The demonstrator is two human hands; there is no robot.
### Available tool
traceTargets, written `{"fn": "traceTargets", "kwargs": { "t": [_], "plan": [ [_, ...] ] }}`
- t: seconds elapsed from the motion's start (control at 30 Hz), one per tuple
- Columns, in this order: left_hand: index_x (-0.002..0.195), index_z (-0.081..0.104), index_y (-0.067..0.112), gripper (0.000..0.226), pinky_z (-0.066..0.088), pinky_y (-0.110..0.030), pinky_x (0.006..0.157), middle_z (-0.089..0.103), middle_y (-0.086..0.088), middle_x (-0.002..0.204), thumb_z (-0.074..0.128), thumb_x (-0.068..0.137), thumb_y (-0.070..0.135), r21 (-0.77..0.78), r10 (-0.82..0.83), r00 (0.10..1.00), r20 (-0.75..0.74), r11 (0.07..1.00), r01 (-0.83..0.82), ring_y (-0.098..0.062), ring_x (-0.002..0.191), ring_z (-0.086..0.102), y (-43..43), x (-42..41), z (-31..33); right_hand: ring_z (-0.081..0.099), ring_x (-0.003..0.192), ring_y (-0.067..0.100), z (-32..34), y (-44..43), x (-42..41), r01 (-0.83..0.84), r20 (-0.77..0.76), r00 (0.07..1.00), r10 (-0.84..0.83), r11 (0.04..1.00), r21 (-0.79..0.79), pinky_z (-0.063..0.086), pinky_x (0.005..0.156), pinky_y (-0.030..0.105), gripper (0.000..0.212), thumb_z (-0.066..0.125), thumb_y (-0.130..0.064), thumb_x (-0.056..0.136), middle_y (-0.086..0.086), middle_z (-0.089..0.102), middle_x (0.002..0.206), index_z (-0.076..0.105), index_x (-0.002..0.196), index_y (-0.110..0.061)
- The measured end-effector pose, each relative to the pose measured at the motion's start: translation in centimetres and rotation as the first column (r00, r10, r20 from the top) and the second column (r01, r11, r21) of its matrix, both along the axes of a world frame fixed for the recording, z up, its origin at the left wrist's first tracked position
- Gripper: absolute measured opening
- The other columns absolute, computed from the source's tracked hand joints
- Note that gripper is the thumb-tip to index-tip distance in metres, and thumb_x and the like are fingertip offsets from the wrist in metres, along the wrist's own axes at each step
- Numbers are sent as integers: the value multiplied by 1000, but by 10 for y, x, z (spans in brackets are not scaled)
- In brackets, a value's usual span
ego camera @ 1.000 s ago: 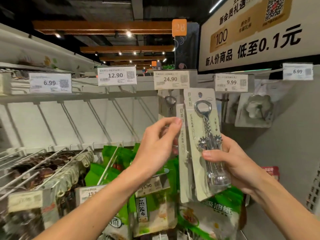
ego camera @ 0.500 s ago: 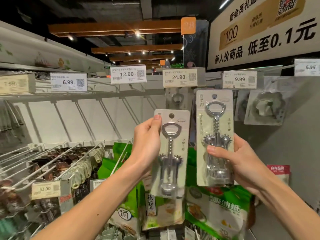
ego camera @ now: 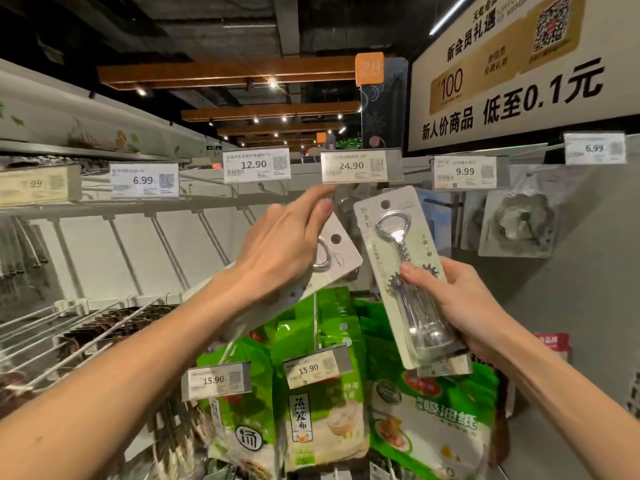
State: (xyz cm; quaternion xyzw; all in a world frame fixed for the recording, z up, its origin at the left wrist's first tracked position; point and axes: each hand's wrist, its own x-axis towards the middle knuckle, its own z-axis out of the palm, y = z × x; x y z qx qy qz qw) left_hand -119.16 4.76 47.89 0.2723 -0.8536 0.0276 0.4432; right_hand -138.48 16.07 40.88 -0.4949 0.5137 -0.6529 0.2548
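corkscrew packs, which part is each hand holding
Left hand holds the left pack across its middle; right hand holds the right pack by its lower half.

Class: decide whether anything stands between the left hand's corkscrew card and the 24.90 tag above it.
Only fingertips of the left hand, stretched toward the 24.90 tag above the tilted corkscrew card; the other card in the right hand sits aside.

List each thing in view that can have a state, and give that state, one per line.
left hand: grips left corkscrew pack
left corkscrew pack: held, steeply tilted
right hand: grips right corkscrew pack
right corkscrew pack: held, leaning slightly
flower-shaped pack: hanging
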Motion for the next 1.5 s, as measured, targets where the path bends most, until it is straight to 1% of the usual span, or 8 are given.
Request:
{"fn": "traceTargets", "kwargs": {
  "t": [0.1,0.27,0.4,0.83,1.0,1.27,1.4,1.5],
  "plan": [
    [154,26,36,47,39,-34,49,52,5,54,30,107,39,-84,-5,1000,17,996,6,-17,47,51,2,1,9,75,82,21,5,-9,2,-10,-7,1000,10,1000,1,57,75,37,20,69,-29,83,3,78,93,70,101,-20],
    [157,8,35,54,43,-38,50,49,-4,55,29,108,36,-111,56,991,121,993,-43,-21,47,44,-7,-1,35,74,88,20,16,-30,9,15,-42,999,-14,1000,13,57,84,41,22,69,-31,87,1,78,96,70,105,-19],
    [157,4,34,55,45,-40,50,48,-4,56,27,108,35,-98,121,972,200,990,-103,-22,48,43,-10,-1,44,72,95,21,8,-34,10,25,-58,998,-25,1000,3,52,95,50,22,69,-36,86,-2,77,100,71,104,-23],
    [156,-10,34,63,46,-41,52,50,-5,57,29,106,38,-150,128,965,229,984,-95,-22,48,46,-23,-8,37,75,86,22,17,-67,5,-22,-17,1000,22,999,-23,58,82,41,16,67,-28,90,5,77,96,69,103,-18],
    [156,-10,32,69,36,-35,46,44,-2,52,38,107,25,-173,69,982,174,984,-39,-19,43,42,-31,-9,28,72,93,12,11,-99,-2,51,-79,996,-50,999,9,55,91,38,13,67,-35,91,-6,77,96,71,98,-26],
    [157,-9,30,85,36,-26,44,44,1,50,51,101,7,-170,16,993,116,985,4,-15,42,43,-38,-14,20,73,93,15,5,-120,-12,3,-52,999,0,998,61,56,90,41,16,64,-31,92,0,76,100,68,104,-21],
    [157,-8,32,76,40,-24,47,45,3,50,46,105,19,-139,-36,997,66,989,45,-13,41,42,-41,-18,17,64,90,10,-1,-109,-7,197,-229,957,-179,979,60,53,81,32,36,66,-45,89,-5,67,101,56,112,-20],
    [156,-6,32,75,37,-16,44,43,7,47,47,104,19,-107,-120,993,0,987,120,-12,40,43,-42,-23,12,53,89,14,-9,-89,5,426,-285,849,-445,895,-128,46,79,30,41,61,-52,89,-3,52,93,44,113,-23]
  ]
}}
